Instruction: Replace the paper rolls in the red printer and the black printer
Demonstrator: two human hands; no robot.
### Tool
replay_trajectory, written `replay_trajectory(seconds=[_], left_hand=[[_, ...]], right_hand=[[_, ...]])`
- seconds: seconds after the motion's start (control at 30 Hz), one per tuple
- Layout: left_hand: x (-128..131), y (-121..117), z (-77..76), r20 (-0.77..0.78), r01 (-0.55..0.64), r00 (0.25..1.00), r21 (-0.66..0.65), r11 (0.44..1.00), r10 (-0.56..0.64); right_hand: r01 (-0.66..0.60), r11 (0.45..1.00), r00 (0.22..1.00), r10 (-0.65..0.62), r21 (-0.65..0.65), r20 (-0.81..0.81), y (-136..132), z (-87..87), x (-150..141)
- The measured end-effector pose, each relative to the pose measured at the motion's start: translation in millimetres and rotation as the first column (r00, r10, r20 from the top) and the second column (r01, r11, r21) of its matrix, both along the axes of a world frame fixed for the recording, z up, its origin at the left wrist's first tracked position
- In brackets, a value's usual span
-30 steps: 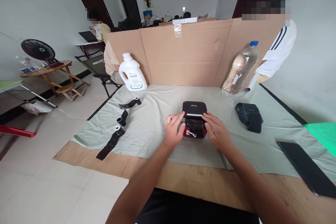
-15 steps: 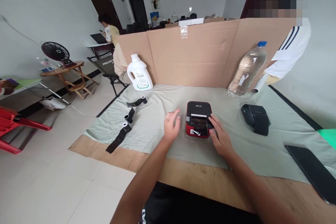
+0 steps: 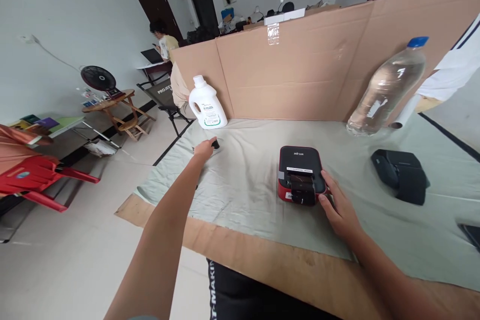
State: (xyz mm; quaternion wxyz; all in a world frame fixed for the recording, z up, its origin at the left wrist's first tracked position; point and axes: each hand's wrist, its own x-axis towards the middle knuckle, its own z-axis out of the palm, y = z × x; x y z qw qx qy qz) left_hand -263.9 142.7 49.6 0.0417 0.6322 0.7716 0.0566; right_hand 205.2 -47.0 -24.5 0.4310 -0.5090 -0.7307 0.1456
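Observation:
My left hand [image 3: 204,148] is stretched out to the far left of the cloth, at a small roll of black film [image 3: 215,144]. Its fingertips touch or nearly touch the roll; how tightly they close is hidden by the back of the hand. My right hand [image 3: 340,210] lies against the right side of a small black-and-red label printer [image 3: 300,160], thumb and fingers apart and stretched out. A strip of dark film [image 3: 303,191] shows at the printer's front. My left forearm hides most of the area where other black film rolls lay.
A white jug [image 3: 208,107] and a tilted clear bottle [image 3: 390,87] stand before a cardboard screen [image 3: 285,80]. To the right lie a black device [image 3: 401,175] and a phone [image 3: 470,234]. A red chair [image 3: 33,180] is off to the left. People are nearby.
My left hand has gone from beside the printer to the far-left film roll. My right hand stays at the printer's right side. The camera view has shifted, bringing the right-hand objects further right.

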Motion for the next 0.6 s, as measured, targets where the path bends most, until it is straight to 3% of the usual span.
replay_trajectory(seconds=[0.13, 0.27, 0.47, 0.53, 0.6], left_hand=[[-4.2, -4.7, -5.1, -0.008, -0.008, 1.000, 0.003, 1.000, 0.008], [-18.1, -12.4, 8.9, 0.002, -0.008, 1.000, 0.052, 0.999, 0.008], [-89.0, -55.5, 48.6, 0.017, -0.128, 0.992, 0.288, 0.949, 0.128], [-113.9, -77.3, 52.2, 0.026, -0.159, 0.987, 0.274, 0.948, 0.158], [-129.3, -97.3, 46.8, 0.046, -0.166, 0.986, 0.177, 0.970, 0.161]], right_hand=[[0.019, 1.000, 1.000, -0.019, 0.004, 0.018, 0.0, -0.1, 0.8], [0.032, 0.999, 0.999, -0.032, 0.007, 0.038, -0.3, -0.6, 1.1], [0.047, 0.999, 0.998, -0.046, -0.024, 0.042, -0.4, -2.3, 2.7], [0.044, 0.999, 0.998, -0.043, -0.029, 0.036, -0.4, -2.3, 2.6], [0.046, 0.998, 0.999, -0.045, -0.038, 0.026, -0.6, -1.7, 1.9]])
